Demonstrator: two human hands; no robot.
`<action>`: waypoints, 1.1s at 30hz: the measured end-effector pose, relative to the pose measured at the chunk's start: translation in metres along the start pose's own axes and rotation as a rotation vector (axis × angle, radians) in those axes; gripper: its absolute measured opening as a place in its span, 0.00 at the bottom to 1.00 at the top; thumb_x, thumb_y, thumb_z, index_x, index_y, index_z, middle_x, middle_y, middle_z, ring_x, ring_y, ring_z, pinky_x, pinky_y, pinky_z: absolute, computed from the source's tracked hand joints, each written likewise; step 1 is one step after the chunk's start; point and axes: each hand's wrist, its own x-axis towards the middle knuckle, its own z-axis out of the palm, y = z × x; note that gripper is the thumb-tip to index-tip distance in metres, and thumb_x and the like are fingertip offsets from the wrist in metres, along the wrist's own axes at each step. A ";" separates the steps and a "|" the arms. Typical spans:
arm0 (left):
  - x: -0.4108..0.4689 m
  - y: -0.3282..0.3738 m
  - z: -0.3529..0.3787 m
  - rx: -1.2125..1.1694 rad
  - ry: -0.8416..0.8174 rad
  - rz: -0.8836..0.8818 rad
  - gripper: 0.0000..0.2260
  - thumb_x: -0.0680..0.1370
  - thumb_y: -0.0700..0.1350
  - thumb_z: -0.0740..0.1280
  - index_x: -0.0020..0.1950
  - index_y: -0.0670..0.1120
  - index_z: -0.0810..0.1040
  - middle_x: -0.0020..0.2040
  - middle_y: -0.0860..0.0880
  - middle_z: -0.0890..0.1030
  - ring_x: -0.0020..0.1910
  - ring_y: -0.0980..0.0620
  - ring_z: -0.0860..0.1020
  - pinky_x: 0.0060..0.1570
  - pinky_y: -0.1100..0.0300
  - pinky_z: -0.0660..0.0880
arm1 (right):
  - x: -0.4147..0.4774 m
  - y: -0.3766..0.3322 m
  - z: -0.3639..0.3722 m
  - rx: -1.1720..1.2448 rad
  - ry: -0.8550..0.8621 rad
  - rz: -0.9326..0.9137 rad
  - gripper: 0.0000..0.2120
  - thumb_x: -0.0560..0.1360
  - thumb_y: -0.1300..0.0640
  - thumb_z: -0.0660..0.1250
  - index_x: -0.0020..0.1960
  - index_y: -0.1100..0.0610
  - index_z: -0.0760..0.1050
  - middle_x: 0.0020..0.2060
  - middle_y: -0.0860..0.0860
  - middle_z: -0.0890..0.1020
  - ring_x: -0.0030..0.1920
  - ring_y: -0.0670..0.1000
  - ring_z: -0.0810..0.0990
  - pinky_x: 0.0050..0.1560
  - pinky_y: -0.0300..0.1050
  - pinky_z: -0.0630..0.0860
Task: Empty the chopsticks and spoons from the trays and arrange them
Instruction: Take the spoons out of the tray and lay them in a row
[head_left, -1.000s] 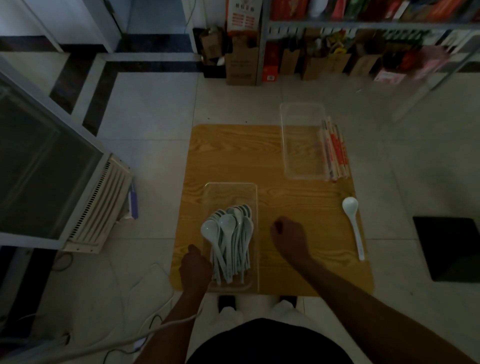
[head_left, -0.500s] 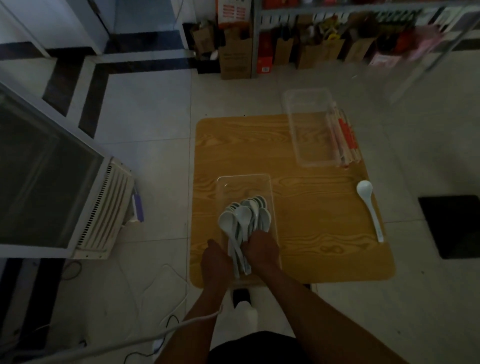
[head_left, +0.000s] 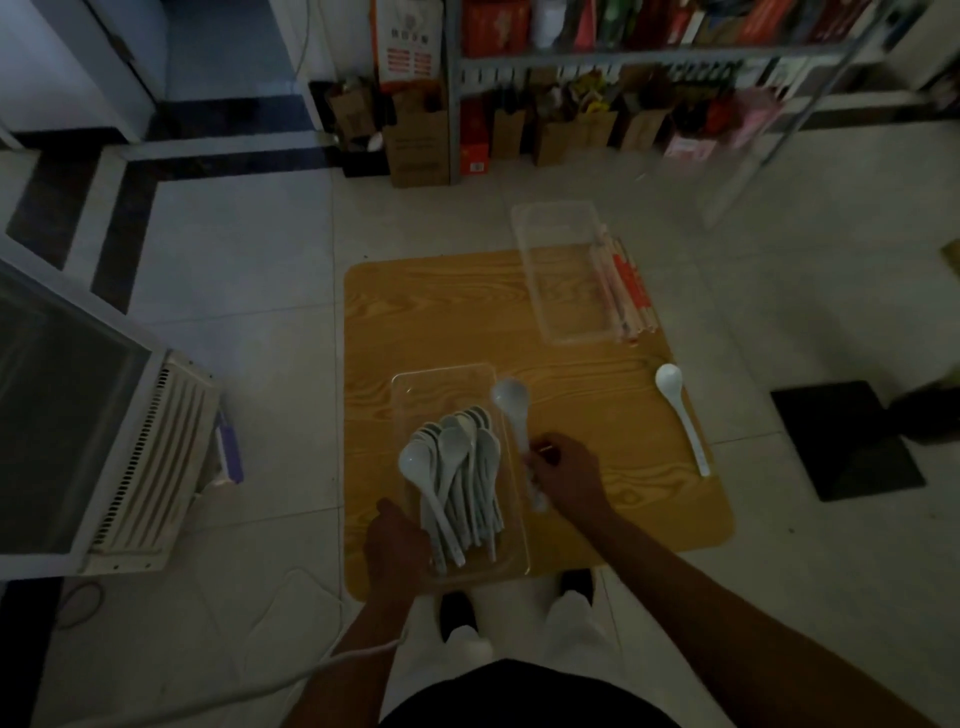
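Right hand is over the middle of the near half of the wooden table, fingers pinched on the handle of a white spoon. The spoon's bowl points to the table's far side. The handle runs back through the fingers and its tail comes out toward the table's near edge.

Left hand is at the table's near-left edge, curled round the near-left corner of the near tray.

That clear tray sits on the table's near-left part and holds a spoon pile, bowls toward the far side. The held spoon is just off the tray's right wall, on the side toward the table's centre.

Hard to read:
- The light is dim and the held spoon's handle is motion-blurred below the fingers.
- The back of the left hand covers its fingertips.
- I can't tell whether the held spoon touches the table or the tray wall.

Both forearms come in from the table's near edge, the right one at a diagonal.

A lone spoon lies along the table's right edge. The far tray is at the table's far-right corner, overhanging the far edge. The chopsticks lie just beside it, toward the right edge.
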 end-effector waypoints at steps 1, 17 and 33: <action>-0.001 0.001 0.000 -0.003 0.005 0.000 0.17 0.78 0.36 0.60 0.66 0.35 0.65 0.57 0.36 0.77 0.54 0.38 0.77 0.46 0.54 0.73 | 0.009 0.008 -0.018 -0.006 0.044 0.033 0.06 0.76 0.54 0.70 0.50 0.55 0.81 0.39 0.51 0.85 0.38 0.50 0.83 0.41 0.46 0.81; 0.001 0.004 0.008 0.048 0.017 -0.058 0.18 0.78 0.36 0.61 0.68 0.33 0.64 0.59 0.34 0.76 0.56 0.37 0.76 0.50 0.50 0.73 | 0.072 0.122 -0.120 -0.104 0.092 0.501 0.09 0.74 0.54 0.73 0.43 0.60 0.84 0.34 0.55 0.84 0.34 0.53 0.82 0.37 0.42 0.76; 0.002 0.010 0.011 -0.029 0.075 -0.149 0.11 0.76 0.35 0.64 0.57 0.37 0.69 0.52 0.36 0.78 0.50 0.39 0.78 0.46 0.51 0.75 | 0.121 0.112 -0.124 -0.289 0.044 0.461 0.12 0.74 0.54 0.72 0.41 0.64 0.82 0.39 0.59 0.84 0.44 0.59 0.82 0.41 0.44 0.71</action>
